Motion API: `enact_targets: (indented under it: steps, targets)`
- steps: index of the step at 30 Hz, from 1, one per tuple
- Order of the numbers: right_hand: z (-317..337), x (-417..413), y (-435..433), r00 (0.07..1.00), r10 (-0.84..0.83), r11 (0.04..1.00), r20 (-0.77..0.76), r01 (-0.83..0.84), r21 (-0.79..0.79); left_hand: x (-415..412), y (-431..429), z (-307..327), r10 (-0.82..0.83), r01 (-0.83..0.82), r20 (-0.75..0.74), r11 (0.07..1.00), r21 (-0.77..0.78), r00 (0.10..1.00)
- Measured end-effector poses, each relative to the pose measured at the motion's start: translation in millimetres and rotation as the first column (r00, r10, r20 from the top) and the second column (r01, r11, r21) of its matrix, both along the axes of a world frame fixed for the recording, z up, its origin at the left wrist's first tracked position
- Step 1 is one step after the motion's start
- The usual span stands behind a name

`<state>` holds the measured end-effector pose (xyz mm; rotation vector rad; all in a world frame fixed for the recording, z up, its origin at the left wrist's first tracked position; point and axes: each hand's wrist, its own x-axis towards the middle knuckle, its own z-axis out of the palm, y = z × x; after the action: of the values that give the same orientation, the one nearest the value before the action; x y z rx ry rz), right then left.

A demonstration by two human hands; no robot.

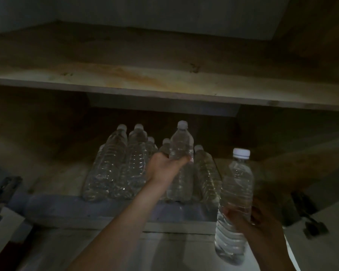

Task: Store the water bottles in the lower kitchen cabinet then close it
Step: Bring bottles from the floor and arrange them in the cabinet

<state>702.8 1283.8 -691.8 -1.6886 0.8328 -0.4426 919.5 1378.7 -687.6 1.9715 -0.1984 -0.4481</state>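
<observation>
Left hand [164, 167]: fingers curled and clamped round the upper body of a clear ribbed plastic water bottle with a pale screw cap [181, 141]. This bottle stands upright inside the lower kitchen cabinet of worn brown wood [57, 178]. Its neck and cap rise above the fingers and its body runs down below them toward the front edge of the cabinet floor. Whether its base rests on the floor cannot be told.

Right hand [262, 222]: fingers wrapped round the lower half of a second clear plastic water bottle with a white ridged cap [237, 182], the fingertips showing through the plastic. This bottle is near upright, outside the cabinet front. Its cap is well above the fingers and its base just below them.

A cluster of clear capped water bottles [114, 169] stands on the cabinet floor to the left of and behind the left fingers. One more stands just right of the gripped bottle, between the two hands.

A stained wooden shelf board [164, 83] spans the cabinet well above both hands. A dark metal hinge [6, 184] sits far left of the left fingers, and another [309, 218] just right of the right hand.

Writing on the bottles cannot be made out in the dim light.
</observation>
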Motion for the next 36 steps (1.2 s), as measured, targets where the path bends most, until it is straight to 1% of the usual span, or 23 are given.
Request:
enact_targets:
  steps: [2, 4, 9, 12, 19, 21, 24, 27, 30, 34, 36]
  targets:
    - [-1, 5, -2, 1.000, -0.023, 1.000, -0.015, 0.023, -0.010, -1, -2, -3, 0.026, -0.026, 0.007, 0.999, 0.027, 1.000]
    - [-8, 5, -8, 0.997, -0.073, 0.996, -0.026, 0.071, -0.049, -3, -4, -9, 0.025, -0.025, 0.021, 0.999, 0.021, 0.999]
    - [-9, -3, -3, 0.999, -0.021, 1.000, 0.043, 0.021, -0.013, -4, -10, -17, 0.064, -0.063, 0.037, 0.998, -0.031, 0.997]
    - [-9, 1, -4, 0.999, -0.023, 1.000, 0.047, 0.022, 0.013, -2, -12, -18, 0.062, -0.059, 0.062, 0.997, -0.040, 0.996]
    - [-8, 11, -5, 0.999, -0.001, 1.000, 0.049, 0.001, -0.002, 0, -10, -21, 0.065, -0.064, 0.012, 0.995, -0.073, 0.998]
    - [-9, 15, -7, 0.999, -0.013, 1.000, 0.050, 0.013, 0.004, -1, -8, -25, 0.044, -0.043, 0.025, 0.997, -0.062, 0.999]
    - [-11, 28, -14, 0.998, -0.055, 0.998, 0.035, 0.054, 0.015, -4, -5, -27, 0.023, -0.020, 0.072, 0.999, -0.040, 0.997]
    - [-12, 40, -22, 0.995, -0.098, 0.995, 0.012, 0.098, 0.029, -5, -2, -24, -0.030, 0.038, 0.174, 0.998, -0.040, 0.984]
    - [-8, 46, -27, 0.998, -0.058, 0.996, -0.021, 0.056, -0.065, -7, 2, -19, -0.091, 0.108, 0.213, 0.992, -0.065, 0.973]
    - [-3, 60, -31, 0.999, -0.042, 0.988, -0.033, 0.036, -0.148, -8, 6, -12, -0.141, 0.135, 0.293, 0.990, 0.042, 0.946]
    - [-4, 67, -33, 0.997, -0.040, 0.984, -0.066, 0.027, -0.178, -7, 10, -11, -0.155, 0.117, 0.385, 0.986, 0.122, 0.910]
